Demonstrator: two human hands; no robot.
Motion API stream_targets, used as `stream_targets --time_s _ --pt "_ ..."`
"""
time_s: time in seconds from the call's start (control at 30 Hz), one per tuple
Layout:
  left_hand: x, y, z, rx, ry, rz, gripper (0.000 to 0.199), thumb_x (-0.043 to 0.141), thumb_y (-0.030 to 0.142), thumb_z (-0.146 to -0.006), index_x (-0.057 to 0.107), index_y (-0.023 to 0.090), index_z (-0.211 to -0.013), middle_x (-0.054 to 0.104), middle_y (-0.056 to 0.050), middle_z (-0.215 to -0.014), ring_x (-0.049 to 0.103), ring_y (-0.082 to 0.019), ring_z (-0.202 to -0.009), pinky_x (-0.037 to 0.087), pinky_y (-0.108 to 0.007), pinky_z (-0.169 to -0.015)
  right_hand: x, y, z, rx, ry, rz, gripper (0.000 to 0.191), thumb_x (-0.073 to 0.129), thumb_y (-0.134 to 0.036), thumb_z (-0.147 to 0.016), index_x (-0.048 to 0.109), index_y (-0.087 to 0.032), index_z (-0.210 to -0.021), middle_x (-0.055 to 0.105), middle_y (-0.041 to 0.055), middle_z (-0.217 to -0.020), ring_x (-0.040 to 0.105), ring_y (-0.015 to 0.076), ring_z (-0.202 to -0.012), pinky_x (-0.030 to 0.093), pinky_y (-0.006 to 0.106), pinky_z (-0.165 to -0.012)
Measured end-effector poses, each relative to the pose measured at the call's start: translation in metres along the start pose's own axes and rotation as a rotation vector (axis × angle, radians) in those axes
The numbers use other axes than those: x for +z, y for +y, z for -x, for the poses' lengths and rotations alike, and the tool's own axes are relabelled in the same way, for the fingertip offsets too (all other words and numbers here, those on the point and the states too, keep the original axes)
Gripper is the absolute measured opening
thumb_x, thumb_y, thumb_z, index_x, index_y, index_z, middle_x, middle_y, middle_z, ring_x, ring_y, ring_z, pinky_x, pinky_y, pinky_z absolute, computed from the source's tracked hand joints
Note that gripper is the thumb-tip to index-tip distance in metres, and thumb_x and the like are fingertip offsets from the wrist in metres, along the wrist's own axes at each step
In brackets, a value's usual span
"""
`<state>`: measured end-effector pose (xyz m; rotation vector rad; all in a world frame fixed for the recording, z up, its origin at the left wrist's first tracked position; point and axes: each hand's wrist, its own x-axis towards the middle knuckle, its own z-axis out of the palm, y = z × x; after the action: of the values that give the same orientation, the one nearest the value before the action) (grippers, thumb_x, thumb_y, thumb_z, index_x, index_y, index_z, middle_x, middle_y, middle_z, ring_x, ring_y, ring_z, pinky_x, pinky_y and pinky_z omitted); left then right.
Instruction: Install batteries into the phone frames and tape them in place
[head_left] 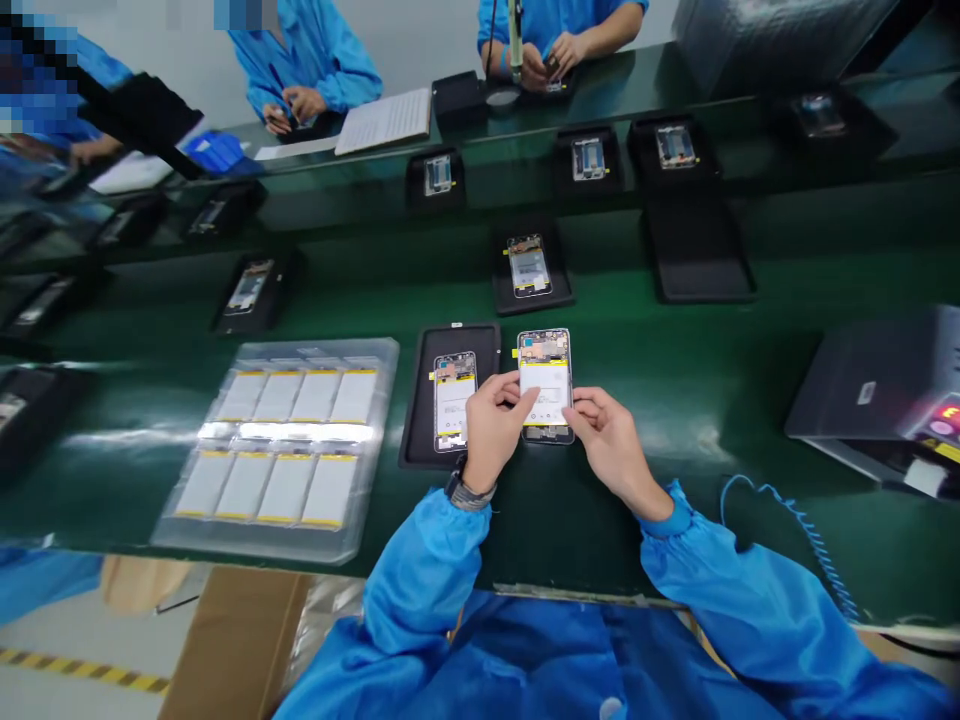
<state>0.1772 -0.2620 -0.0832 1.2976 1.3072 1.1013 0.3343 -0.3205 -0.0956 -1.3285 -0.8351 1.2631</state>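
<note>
Between my two hands is an opened phone [546, 388], its circuit board at the top and a white battery with yellow edges below. My left hand [496, 420] grips its left side, with the thumb lying over the battery. At the lower right edge, the fingers and thumb of my right hand [609, 435] pinch the phone. Just left of it a second opened phone [452, 400] lies in a black tray [420, 420], partly hidden by my left hand. Further left, a clear plastic tray [371, 400] carries several white batteries [328, 490] in two rows.
Past my hands, another black tray [559, 292] bears an opened phone [529, 265]. A bare black tray [697, 250] lies to its right. A dark machine with a red display [949, 412] and a coiled blue cord [802, 525] are at right. Co-workers in blue [559, 45] sit across the line.
</note>
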Motion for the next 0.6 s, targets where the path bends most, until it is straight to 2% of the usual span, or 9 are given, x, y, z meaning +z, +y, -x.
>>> stream_targets --time_s 0.13,0.2,0.27,0.33,0.43,0.5,0.6 --pt "-0.002 0.001 0.002 0.122 0.066 -0.182 0.020 0.084 0.034 -0.078 0.075 0.019 -0.088 0.063 -0.002 -0.080 0.058 -0.013 -0.069 0.043 -0.023 -0.058 0.002 0.000 0.003 0.000 -0.007 -0.060 0.036 0.079 -0.054 -0.080 0.063 -0.028 -0.099 0.075 0.0030 -0.087 0.072 0.0244 -0.079 0.058 0.042 -0.083" --pt "-0.004 0.001 0.001 0.121 0.061 -0.189 0.024 0.085 0.036 -0.077 0.068 0.018 -0.077 0.061 -0.001 -0.076 0.055 -0.011 -0.065 0.041 -0.022 -0.055 0.003 -0.001 0.004 -0.005 -0.019 -0.087 0.036 0.078 -0.054 -0.081 0.062 -0.028 -0.099 0.075 0.0029 -0.089 0.072 0.0244 -0.081 0.058 0.042 -0.084" --pt "-0.005 0.000 -0.001 0.076 0.047 -0.115 0.030 0.084 0.038 -0.078 0.063 0.018 -0.075 0.061 0.000 -0.073 0.055 -0.011 -0.064 0.041 -0.022 -0.056 0.003 -0.002 0.004 -0.008 -0.026 -0.106 0.036 0.078 -0.055 -0.082 0.061 -0.029 -0.100 0.075 0.0028 -0.090 0.072 0.0244 -0.082 0.058 0.042 -0.084" --pt "-0.006 -0.001 -0.004 0.012 0.001 0.016 0.030 0.083 0.041 -0.079 0.064 0.018 -0.087 0.066 -0.002 -0.077 0.061 -0.013 -0.070 0.045 -0.021 -0.059 0.002 -0.003 0.004 -0.012 -0.028 -0.122 0.037 0.078 -0.055 -0.082 0.061 -0.028 -0.101 0.075 0.0026 -0.091 0.072 0.0243 -0.083 0.058 0.041 -0.084" --pt "-0.009 -0.004 -0.008 -0.103 -0.148 0.170 0.037 0.079 0.047 -0.083 0.068 0.017 -0.103 0.074 -0.006 -0.088 0.068 -0.017 -0.077 0.051 -0.024 -0.064 0.002 -0.003 0.004 -0.016 -0.041 -0.128 0.038 0.077 -0.057 -0.083 0.061 -0.028 -0.101 0.075 0.0026 -0.092 0.072 0.0236 -0.085 0.058 0.039 -0.084" --pt "-0.011 -0.004 -0.009 -0.151 -0.221 0.200 0.037 0.078 0.048 -0.084 0.070 0.016 -0.102 0.076 -0.007 -0.089 0.069 -0.017 -0.075 0.052 -0.026 -0.066 0.001 -0.003 0.003 -0.002 -0.053 -0.112 0.039 0.076 -0.060 -0.083 0.061 -0.027 -0.099 0.075 0.0026 -0.091 0.072 0.0231 -0.083 0.058 0.037 -0.080" --pt "-0.011 -0.004 -0.007 -0.163 -0.246 0.208 0.035 0.081 0.046 -0.082 0.071 0.016 -0.096 0.077 -0.006 -0.086 0.068 -0.015 -0.071 0.050 -0.024 -0.064 0.001 -0.003 0.001 0.041 -0.015 -0.114 0.046 0.073 -0.065 -0.083 0.060 -0.026 -0.103 0.074 0.0016 -0.082 0.071 0.0221 -0.073 0.057 0.034 -0.068"
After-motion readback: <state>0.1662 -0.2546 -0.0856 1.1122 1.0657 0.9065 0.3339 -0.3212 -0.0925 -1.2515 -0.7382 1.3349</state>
